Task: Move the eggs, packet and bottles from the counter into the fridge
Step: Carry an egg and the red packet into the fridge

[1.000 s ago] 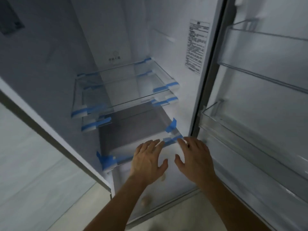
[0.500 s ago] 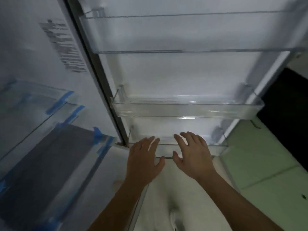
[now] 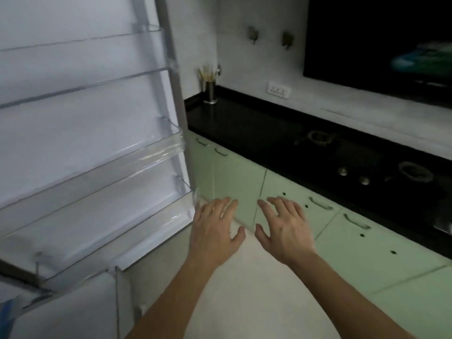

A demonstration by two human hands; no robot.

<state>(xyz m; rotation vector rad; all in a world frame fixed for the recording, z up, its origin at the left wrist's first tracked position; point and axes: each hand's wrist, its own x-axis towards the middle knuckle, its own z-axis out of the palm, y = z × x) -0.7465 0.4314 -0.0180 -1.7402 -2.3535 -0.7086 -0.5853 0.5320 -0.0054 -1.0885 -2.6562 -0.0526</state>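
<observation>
Fridge door [image 3: 85,143] open, its lowest bin [image 3: 117,231] just left of the left hand [image 3: 215,231]; right hand [image 3: 285,228] beside it; all fingers [image 3: 281,206] spread, holding nothing; black bench [image 3: 244,123] beyond them, up and right.

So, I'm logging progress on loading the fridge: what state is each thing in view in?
fridge door: open
left hand: open, holding nothing
right hand: open, holding nothing
cabinet doors: closed
utensil holder: upright on the counter
</observation>
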